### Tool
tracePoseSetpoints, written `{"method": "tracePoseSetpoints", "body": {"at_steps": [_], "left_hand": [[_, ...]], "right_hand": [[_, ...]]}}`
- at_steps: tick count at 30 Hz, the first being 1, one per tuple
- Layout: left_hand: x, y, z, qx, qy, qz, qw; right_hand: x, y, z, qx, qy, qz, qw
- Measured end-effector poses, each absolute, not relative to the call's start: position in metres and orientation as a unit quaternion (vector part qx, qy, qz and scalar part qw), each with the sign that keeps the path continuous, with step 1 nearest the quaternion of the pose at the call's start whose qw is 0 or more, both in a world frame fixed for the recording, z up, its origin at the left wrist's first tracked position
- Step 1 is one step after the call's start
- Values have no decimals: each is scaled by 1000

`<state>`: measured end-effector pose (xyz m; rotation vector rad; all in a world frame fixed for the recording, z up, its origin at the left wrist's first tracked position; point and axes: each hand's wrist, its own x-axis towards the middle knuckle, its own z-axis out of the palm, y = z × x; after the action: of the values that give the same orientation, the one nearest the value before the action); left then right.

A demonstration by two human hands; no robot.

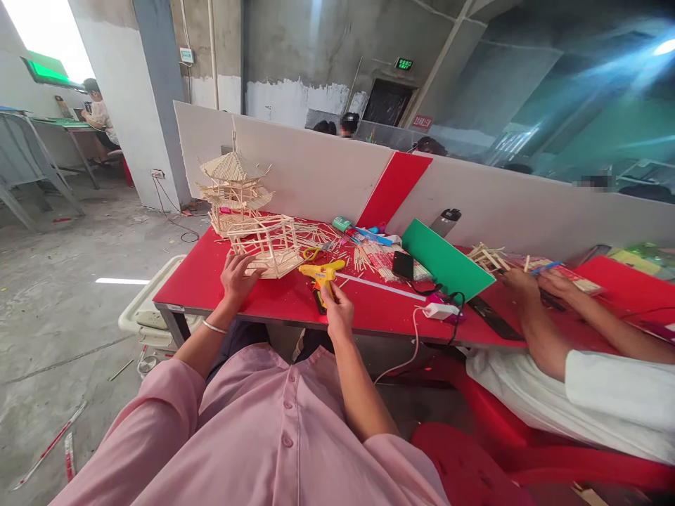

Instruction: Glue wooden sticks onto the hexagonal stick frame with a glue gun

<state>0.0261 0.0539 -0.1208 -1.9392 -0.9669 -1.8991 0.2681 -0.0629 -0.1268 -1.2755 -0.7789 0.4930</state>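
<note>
My right hand (340,309) is wrapped around the handle of a yellow hot glue gun (323,272), whose nozzle points left toward an open frame of thin wooden sticks (271,246). At the near left edge of that frame, my left hand (237,278) has its fingers curled on the base. Just behind the frame rises a tiered pagoda model (235,186) made of the same pale sticks. Yellow-handled scissors (311,253) lie beyond the glue gun.
Loose sticks (361,260) and stick packs spread over the red table (211,295). A black phone (403,266), green board (448,260) and white power strip (441,310) with cables are to the right. A co-worker's hands (522,284) work farther right. A white partition (311,169) lines the back.
</note>
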Motion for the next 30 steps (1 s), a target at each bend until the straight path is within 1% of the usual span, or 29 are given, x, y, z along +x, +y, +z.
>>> {"method": "tracePoseSetpoints", "body": {"at_steps": [8, 15, 22, 30], "left_hand": [[27, 54, -124, -670, -359, -643, 92], [28, 53, -124, -671, -356, -643, 100], [28, 53, -121, -663, -341, -656, 114], [28, 54, -124, -666, -361, -646, 91]], "right_hand": [[266, -55, -119, -585, -308, 244, 710], [268, -70, -113, -577, -326, 268, 699], [264, -52, -118, -583, -316, 265, 700], [268, -70, -119, -578, -335, 282, 689]]}}
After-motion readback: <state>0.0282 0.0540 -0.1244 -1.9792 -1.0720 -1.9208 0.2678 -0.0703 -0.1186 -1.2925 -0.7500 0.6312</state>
